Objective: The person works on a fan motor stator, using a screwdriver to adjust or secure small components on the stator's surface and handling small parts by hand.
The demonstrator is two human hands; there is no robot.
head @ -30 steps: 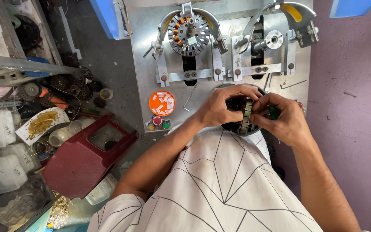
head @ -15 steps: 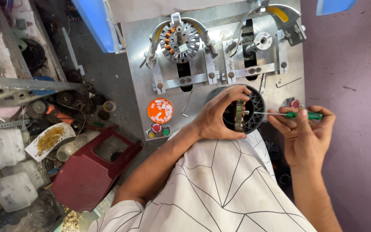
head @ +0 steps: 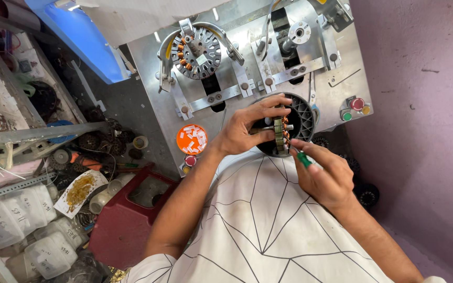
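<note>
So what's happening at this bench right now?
A person in a white patterned shirt is working on a motor stator that sits in a round black holder. The left hand grips the stator, while the right hand brings a green-handled tool to its windings. Behind it, a grey metal machine panel carries another copper-wound stator in a fixture.
</note>
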